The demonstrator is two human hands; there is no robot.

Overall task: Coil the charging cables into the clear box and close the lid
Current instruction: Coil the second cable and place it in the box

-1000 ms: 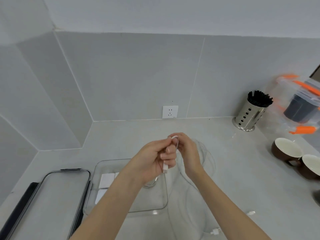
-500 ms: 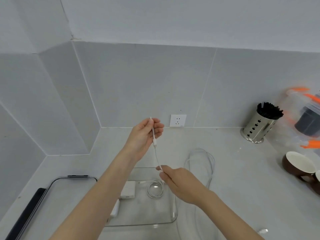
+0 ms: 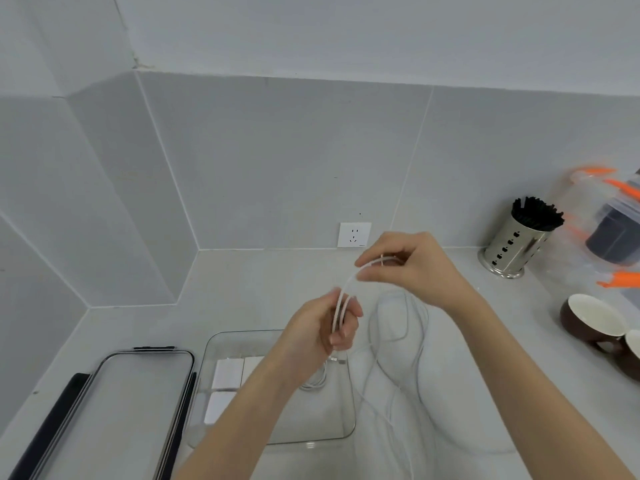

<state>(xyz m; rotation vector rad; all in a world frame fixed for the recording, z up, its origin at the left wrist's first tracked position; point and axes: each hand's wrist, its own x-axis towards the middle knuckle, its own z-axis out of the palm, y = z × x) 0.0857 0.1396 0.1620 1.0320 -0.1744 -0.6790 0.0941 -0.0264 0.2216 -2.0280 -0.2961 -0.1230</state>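
Note:
A white charging cable (image 3: 346, 292) arches between my two hands above the counter. My left hand (image 3: 322, 334) pinches two strands of it over the clear box (image 3: 349, 410). My right hand (image 3: 412, 268) holds the cable's top bend higher and to the right. The rest of the cable lies in loose loops (image 3: 415, 327) on the counter right of the box. Inside the box lie white charger blocks (image 3: 228, 375) and a small coiled white cable (image 3: 317, 381), partly hidden by my left forearm. The box's lid (image 3: 114, 410) lies flat to the left.
A steel holder with black sticks (image 3: 512, 244) stands at the back right. Brown cups (image 3: 595, 320) and clear containers with orange clips (image 3: 613, 220) sit at the far right. A wall socket (image 3: 354, 234) is on the back wall. A dark strip (image 3: 52, 420) lies left of the lid.
My right hand has risen from low over the box to above and right of my left hand, which has come down. The cable now forms a doubled loop between them.

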